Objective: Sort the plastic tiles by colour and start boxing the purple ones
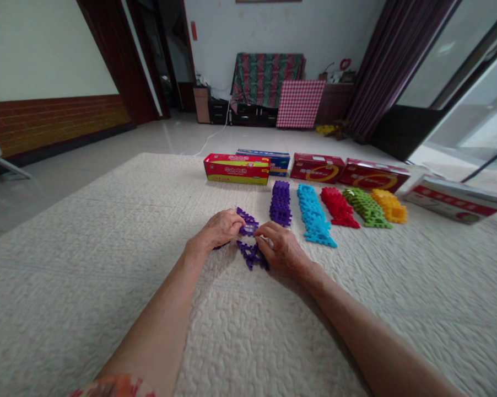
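Note:
Purple plastic interlocking building pieces lie in front of me on a cream quilted cover [108, 264]. My left hand [222, 227] pinches the left edge of a purple square piece [249, 228]. At the right edge of that same piece are the closed fingertips of my right hand [284, 248]. Another purple piece [241, 214] sits just behind it. Nearer to me, more purple pieces [248, 255] rest on the cover, partly hidden by my right hand. A dark purple bit also shows under my left wrist.
Rows of purple [280, 203], blue [314, 215], red [338, 207], green [366, 207] and yellow [389, 205] pieces lie ahead to the right. Behind them stand a red-and-yellow box [237, 169], a blue box [279, 161], two dark red boxes [318, 168] and a white-and-red box [457, 198].

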`<control>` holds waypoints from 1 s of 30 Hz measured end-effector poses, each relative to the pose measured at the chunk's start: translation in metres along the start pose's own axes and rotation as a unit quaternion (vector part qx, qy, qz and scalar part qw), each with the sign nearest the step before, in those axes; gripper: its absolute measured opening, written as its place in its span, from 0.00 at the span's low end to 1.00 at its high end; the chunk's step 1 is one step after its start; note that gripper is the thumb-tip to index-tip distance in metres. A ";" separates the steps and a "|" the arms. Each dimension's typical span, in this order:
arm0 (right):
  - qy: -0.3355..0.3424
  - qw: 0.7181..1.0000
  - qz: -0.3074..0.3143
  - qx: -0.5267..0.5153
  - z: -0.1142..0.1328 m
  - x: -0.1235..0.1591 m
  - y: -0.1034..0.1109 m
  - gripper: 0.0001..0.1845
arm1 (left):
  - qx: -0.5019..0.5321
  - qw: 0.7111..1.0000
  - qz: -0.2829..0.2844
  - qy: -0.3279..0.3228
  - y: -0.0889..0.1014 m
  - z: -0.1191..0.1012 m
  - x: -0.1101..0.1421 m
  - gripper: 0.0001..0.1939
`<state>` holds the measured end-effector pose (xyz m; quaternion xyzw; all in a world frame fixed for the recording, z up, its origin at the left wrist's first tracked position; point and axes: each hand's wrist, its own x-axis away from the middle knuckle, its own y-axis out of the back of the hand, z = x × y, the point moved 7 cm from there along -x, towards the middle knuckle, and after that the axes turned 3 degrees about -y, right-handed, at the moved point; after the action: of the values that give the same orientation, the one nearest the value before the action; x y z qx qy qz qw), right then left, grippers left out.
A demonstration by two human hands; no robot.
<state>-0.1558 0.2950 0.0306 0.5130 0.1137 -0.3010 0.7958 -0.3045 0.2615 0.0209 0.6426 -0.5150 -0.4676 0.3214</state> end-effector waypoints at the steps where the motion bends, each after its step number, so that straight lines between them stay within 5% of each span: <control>1: -0.008 1.000 -0.028 0.009 -0.002 0.000 0.004 0.09 | 0.007 1.000 -0.009 0.003 0.002 0.000 -0.001 0.16; 4: -0.019 0.996 -0.075 0.034 -0.008 0.000 0.012 0.12 | 0.023 1.000 -0.020 0.006 0.004 -0.003 -0.002 0.16; 10: -0.005 0.998 -0.009 0.057 -0.017 0.001 -0.002 0.17 | 0.020 0.998 0.044 -0.050 -0.007 -0.017 0.002 0.15; 18: -0.011 0.998 -0.004 0.055 -0.023 0.003 -0.004 0.17 | -0.046 0.999 0.009 -0.024 -0.020 -0.006 0.000 0.11; 26: -0.015 0.997 -0.060 0.037 -0.014 0.000 0.007 0.23 | 0.047 0.995 -0.089 -0.009 0.007 -0.017 -0.007 0.15; 30: 0.005 0.996 -0.082 0.033 -0.011 -0.002 0.014 0.23 | 0.151 0.985 -0.080 0.016 0.012 -0.020 -0.007 0.15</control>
<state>-0.1474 0.3090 0.0371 0.5291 0.1493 -0.3664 0.7507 -0.2909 0.2637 0.0405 0.7303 -0.5213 -0.3985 0.1897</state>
